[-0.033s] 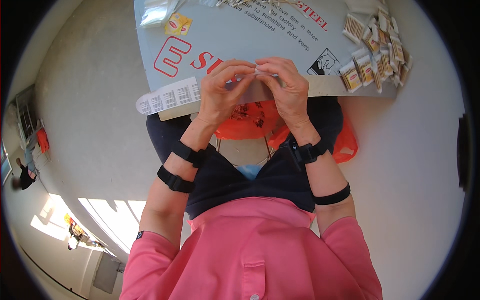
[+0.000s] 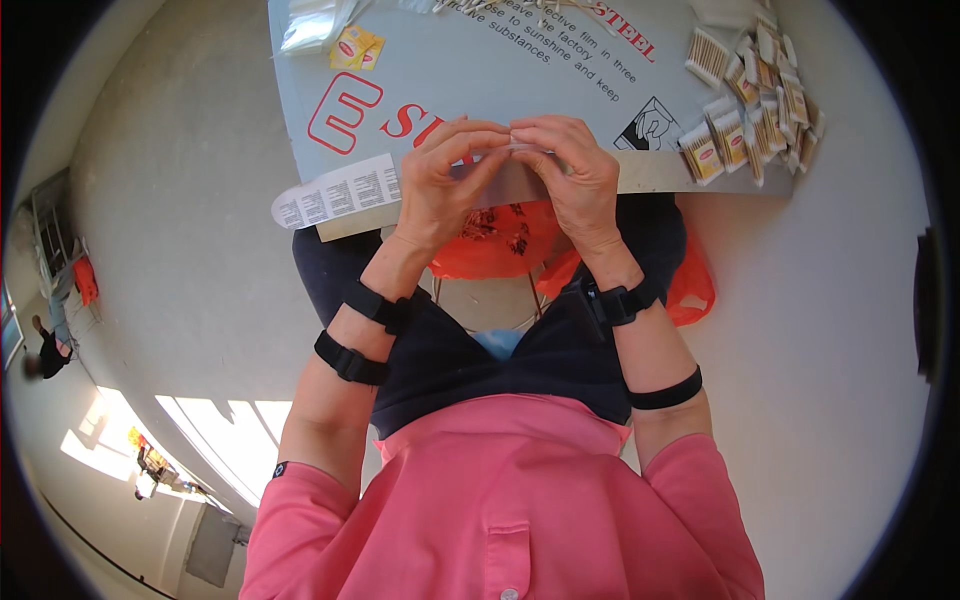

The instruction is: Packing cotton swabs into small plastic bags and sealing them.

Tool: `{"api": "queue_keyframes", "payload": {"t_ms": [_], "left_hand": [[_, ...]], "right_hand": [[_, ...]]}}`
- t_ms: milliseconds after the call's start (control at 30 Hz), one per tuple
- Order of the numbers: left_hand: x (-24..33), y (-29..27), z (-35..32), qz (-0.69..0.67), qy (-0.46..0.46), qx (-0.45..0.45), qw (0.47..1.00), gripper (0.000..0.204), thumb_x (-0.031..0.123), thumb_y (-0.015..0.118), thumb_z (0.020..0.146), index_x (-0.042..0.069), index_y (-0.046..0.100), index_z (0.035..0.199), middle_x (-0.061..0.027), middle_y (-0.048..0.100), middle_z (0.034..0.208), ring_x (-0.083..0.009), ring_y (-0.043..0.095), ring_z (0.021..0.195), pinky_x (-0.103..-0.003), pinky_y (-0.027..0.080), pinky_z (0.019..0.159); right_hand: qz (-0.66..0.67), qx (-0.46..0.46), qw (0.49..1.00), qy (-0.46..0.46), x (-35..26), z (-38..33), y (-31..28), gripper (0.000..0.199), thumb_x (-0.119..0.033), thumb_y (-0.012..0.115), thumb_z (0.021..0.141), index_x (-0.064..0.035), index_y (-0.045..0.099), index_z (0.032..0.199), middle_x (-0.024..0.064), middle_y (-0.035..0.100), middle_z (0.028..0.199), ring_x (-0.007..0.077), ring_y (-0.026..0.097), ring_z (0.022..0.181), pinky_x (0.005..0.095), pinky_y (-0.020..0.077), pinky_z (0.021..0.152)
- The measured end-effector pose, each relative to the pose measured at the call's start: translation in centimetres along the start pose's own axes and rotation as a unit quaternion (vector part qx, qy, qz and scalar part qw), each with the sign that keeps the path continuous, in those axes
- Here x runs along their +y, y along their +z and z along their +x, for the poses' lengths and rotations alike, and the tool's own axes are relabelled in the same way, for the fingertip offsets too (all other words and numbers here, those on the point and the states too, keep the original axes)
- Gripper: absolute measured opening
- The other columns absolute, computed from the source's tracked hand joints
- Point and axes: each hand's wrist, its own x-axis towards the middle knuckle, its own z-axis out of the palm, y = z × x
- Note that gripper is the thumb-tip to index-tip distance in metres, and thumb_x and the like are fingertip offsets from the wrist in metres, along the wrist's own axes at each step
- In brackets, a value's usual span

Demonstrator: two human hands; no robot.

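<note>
My left hand (image 2: 440, 185) and my right hand (image 2: 575, 175) meet at the near edge of a grey board (image 2: 480, 80) with red and black print. Fingertips of both hands pinch a small clear packet (image 2: 522, 146) between them; its contents are too small to make out. A pile of small packets of thin pale sticks (image 2: 750, 105) lies on the board to the right of my right hand. Both wrists carry black bands.
Two yellow-and-red sachets (image 2: 352, 48) and clear bags (image 2: 310, 25) lie at the board's far left. A white printed paper strip (image 2: 335, 195) hangs off its near left corner. An orange plastic bag (image 2: 505, 240) sits below the board on my lap. A person stands far left.
</note>
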Motion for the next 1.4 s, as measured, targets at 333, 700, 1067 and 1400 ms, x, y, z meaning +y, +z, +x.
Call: {"api": "queue_keyframes", "payload": {"t_ms": [333,700,1067,1400], "left_hand": [[-0.9,0.2,-0.6,-0.132,-0.096,-0.018,0.986,0.013,0.001,0.071,0.085,0.006,0.072,0.098,-0.0042,0.068,0.108,-0.0134,0.063,0.097,-0.027,0.051,0.081],[-0.6,0.9,-1.4,-0.309,-0.196,0.024,0.930,0.020,0.001,0.065,0.093,0.002,0.068,0.113,-0.0056,0.066,0.117,-0.0113,0.061,0.105,-0.026,0.050,0.092],[-0.8,1.8,-1.9,-0.282,-0.201,0.066,0.936,0.018,0.007,0.068,0.093,0.002,0.069,0.111,-0.0008,0.068,0.107,-0.0082,0.060,0.098,-0.024,0.048,0.088],[-1.0,3.9,-2.0,-0.279,-0.145,0.094,0.944,0.019,0.011,0.064,0.097,0.003,0.070,0.113,-0.0012,0.068,0.110,-0.0077,0.060,0.100,-0.023,0.047,0.090]], "right_hand": [[0.230,-0.043,0.951,0.203,0.1,-0.6,-0.4,0.012,0.003,0.072,0.084,-0.0041,0.075,0.093,0.0066,0.072,0.106,0.0143,0.065,0.098,0.0282,0.0533,0.088],[0.311,-0.030,0.909,0.277,-0.1,-1.1,0.6,0.022,-0.002,0.071,0.087,-0.0049,0.071,0.109,0.0031,0.071,0.107,0.0108,0.063,0.097,0.0254,0.0517,0.088],[0.321,0.016,0.913,0.252,0.2,-1.9,1.9,0.016,-0.003,0.071,0.088,-0.0036,0.071,0.104,0.0014,0.069,0.110,0.0096,0.061,0.101,0.0263,0.0494,0.091],[0.343,0.080,0.903,0.246,-0.1,-2.6,2.4,0.011,-0.005,0.069,0.091,-0.0022,0.071,0.102,0.0052,0.068,0.115,0.0125,0.061,0.104,0.0274,0.0476,0.095]]}}
